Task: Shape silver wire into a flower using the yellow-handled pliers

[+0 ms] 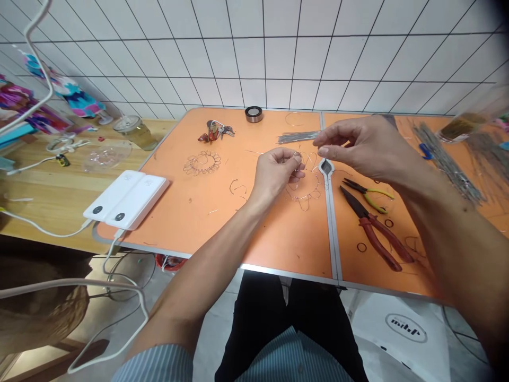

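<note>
- Our left hand (276,172) pinches a looped wire (304,198) in its fingers, over the middle of the bench (191,212).
- Our right hand (360,146) hovers just right of it, fingers narrow; we cannot tell if they grip wire.
- Red pliers (373,227) lie toward the near right corner.
- The tape (253,114) sits by the far edge.

A thin wire ring (303,198) – petal-like loops edging it – is in the left hand (277,171); over the table (284,241).
</note>
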Tool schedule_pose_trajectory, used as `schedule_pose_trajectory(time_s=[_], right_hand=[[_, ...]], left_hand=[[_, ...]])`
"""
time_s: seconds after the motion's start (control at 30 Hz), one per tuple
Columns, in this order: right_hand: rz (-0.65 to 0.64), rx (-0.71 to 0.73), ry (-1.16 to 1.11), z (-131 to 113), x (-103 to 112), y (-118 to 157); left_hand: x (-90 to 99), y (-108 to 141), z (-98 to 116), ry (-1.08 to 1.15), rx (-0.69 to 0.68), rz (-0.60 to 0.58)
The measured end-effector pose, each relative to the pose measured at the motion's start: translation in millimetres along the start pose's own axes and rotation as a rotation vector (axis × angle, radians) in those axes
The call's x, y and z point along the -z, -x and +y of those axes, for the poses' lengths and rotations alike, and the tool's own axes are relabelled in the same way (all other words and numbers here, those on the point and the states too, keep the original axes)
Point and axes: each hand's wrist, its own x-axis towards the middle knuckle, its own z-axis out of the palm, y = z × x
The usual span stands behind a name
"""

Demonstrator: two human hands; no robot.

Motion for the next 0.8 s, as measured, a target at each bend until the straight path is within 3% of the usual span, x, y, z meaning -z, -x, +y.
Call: schedule_pose_trajectory(time_s=[0.27,0.47,0.8], right_hand=[[-0.034,-0.044,0.127,-6,-15,18],[-0.022,-0.132,0.204,-1,-25,16],[0.021,-0.114,0.222,6,-36,20]], left_hand=[[-1.0,-1,-1,0.027,-0.029,0.044],[-0.5,1,0,0.039,-0.013,-0.008],[0.6,3,3,0.001,-0.040,-0.025]])
